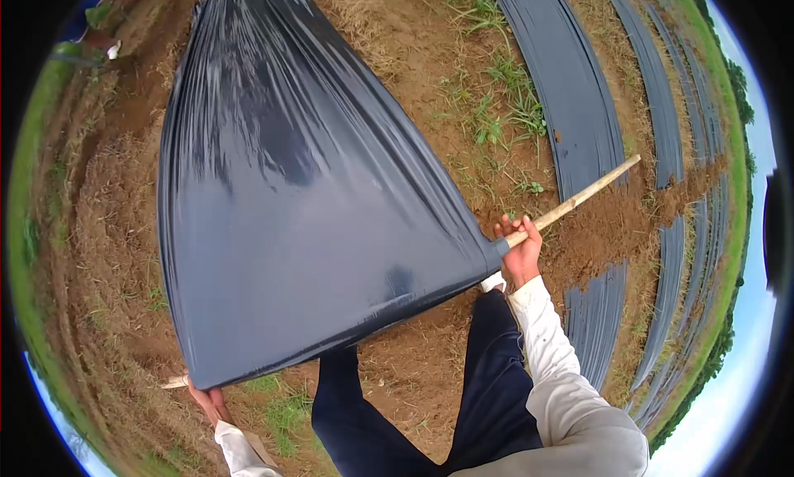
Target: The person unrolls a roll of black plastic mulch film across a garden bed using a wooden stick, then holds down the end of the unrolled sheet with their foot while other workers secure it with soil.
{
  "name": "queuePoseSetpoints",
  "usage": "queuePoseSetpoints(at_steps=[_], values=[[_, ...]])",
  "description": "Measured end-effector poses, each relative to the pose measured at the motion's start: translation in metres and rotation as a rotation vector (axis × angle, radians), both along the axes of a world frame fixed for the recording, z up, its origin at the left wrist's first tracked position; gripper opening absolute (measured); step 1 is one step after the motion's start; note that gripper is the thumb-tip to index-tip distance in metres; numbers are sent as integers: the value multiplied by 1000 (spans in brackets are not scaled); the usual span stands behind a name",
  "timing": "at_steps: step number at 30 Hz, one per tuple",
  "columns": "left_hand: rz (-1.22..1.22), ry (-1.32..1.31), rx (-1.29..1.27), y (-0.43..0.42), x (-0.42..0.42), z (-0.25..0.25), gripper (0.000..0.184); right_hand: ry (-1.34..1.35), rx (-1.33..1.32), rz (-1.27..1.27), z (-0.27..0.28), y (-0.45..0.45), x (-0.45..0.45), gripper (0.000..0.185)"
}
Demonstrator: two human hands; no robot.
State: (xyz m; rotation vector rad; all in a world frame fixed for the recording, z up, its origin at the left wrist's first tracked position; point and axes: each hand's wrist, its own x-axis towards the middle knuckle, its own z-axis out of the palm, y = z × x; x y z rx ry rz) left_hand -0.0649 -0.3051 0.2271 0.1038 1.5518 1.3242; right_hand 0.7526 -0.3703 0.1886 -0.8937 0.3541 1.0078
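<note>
A wide sheet of dark plastic film stretches from the top of the view down to a roll edge in front of my legs. A wooden pole runs through the roll and sticks out at its right end. My right hand is wrapped round the pole beside that end. At the lower left, my left hand grips the roll's other end, where a short light tip of wood shows. Its fingers are partly hidden by the film.
Long plastic-covered beds lie to the right, with loose soil across them. Dry grass and brown soil lie on the left. Part of another person shows at the upper left.
</note>
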Motion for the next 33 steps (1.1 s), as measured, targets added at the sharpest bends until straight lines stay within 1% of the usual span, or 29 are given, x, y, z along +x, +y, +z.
queuePoseSetpoints(at_steps=[2,4,5,6,7,8,9,10,11,12,14,15,16,17,18,19,20,21,22,24,26,27,28,30,32,33], values=[[68,15,90,-41,21,63,28,-10,-18,-22,66,-5,19,27],[82,36,146,-81,58,120,27,-16,-59,14,122,-24,45,31],[81,46,204,-109,62,142,25,-11,-4,54,145,-37,60,32],[108,29,232,-123,95,173,25,-39,14,104,166,-48,75,34],[111,-35,255,-127,148,229,26,-15,9,104,188,-54,92,34],[118,-89,266,-144,188,270,27,16,-11,108,211,-70,106,35],[148,-92,259,-173,213,293,27,13,3,140,237,-83,123,35],[208,-24,336,-197,229,311,29,13,29,171,258,-92,138,35],[266,48,429,-217,242,327,31,-42,-11,213,284,-102,152,35],[288,60,448,-241,254,337,31,-100,-24,277,298,-116,171,35],[361,27,584,-290,286,357,34,-143,100,330,353,-144,194,33],[481,75,633,-305,321,377,24,-155,125,332,375,-156,206,34],[509,72,676,-319,334,384,24,-174,159,329,391,-170,220,34],[556,38,657,-345,343,386,8,-206,178,292,403,-184,235,33],[605,1,636,-371,351,385,16,-239,196,257,415,-196,249,32],[629,-3,664,-391,357,377,16,-233,149,210,437,-207,259,34],[489,-149,828,-409,361,367,22,-218,91,160,453,-221,265,37],[340,-288,979,-427,364,359,29,-236,130,135,454,-233,273,41],[352,-283,992,-438,371,353,29,-254,168,105,457,-243,278,46],[502,-292,823,-444,391,340,38,-276,182,90,467,-260,290,49],[639,-260,664,-440,422,351,33,-411,197,127,468,-292,310,48],[607,-279,764,-446,422,347,28,-430,291,195,477,-304,317,45],[611,-286,776,-451,426,352,28,-435,305,197,479,-307,330,45],[562,-500,1128,-471,437,361,23,-437,315,7,479,-315,351,39],[538,-811,1088,-484,439,354,29,-303,432,-186,512,-315,335,32],[391,-701,1055,-500,440,340,30,-304,523,-54,490,-341,351,32]])
